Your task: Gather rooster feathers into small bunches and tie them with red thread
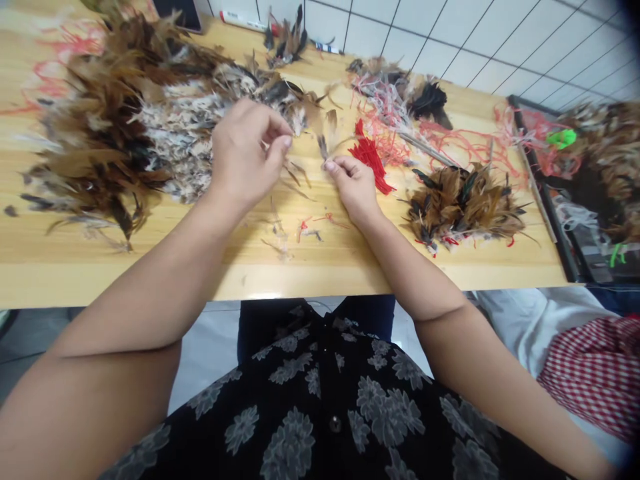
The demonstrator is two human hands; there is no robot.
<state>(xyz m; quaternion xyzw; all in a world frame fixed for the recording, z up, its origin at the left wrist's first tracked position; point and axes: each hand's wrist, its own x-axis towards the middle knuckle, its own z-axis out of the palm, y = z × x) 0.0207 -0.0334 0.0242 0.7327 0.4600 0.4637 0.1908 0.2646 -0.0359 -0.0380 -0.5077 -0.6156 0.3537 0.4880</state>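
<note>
My right hand (pixel 356 188) pinches a small brown and dark feather (pixel 323 145) between thumb and fingertips, its tip pointing up and away from me. To the left, my left hand (pixel 250 152) is raised over the edge of a large feather pile (pixel 180 133). Its thumb and forefinger are curled together; anything between them is too small to make out. Just past my right hand lies a bundle of short red strings (pixel 371 159). A brown feather bunch (pixel 463 203) rests to the right, with red bits at its base.
Loose feathers and red scraps (pixel 313 230) lie on the wooden table (pixel 350 270) before me. Tangled pink strings (pixel 443 143) spread at the back right. A black-edged tray (pixel 537 167) of feathers stands far right. Markers (pixel 245 21) lie along the tiled wall (pixel 425 37).
</note>
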